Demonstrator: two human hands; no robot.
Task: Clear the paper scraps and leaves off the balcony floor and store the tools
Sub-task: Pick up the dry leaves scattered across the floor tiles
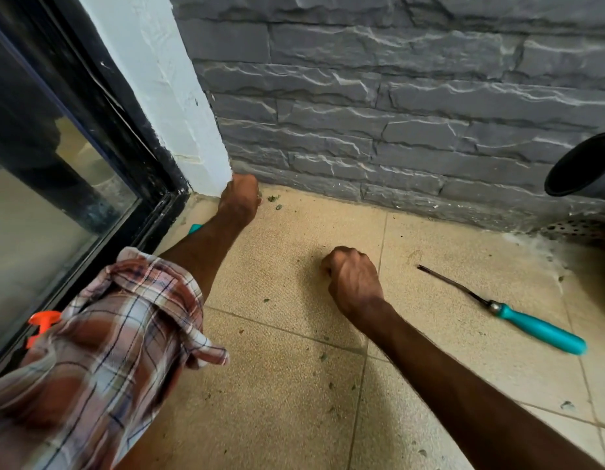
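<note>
Two grips, the left grip (239, 198) and the right grip (353, 278); one teal-handled tool (531, 325) on the floor (277, 418); one teal sliver (195, 228) beside the left forearm; one orange plastic piece (43, 322); one dark pipe (586, 167); one perforated drain cover (579, 228); green leaf bits (273, 198), too many to count

tool (531, 325) on floor (280, 401) | leaf bits (273, 198) by corner | wall (396, 113) behind

A thin dark metal tool with a teal plastic handle (518, 320) lies flat on the beige tiled balcony floor (294, 401) at the right, tip pointing far-left. Small green leaf crumbs (272, 198) sit in the far corner, with more scattered over the near tiles.
</note>
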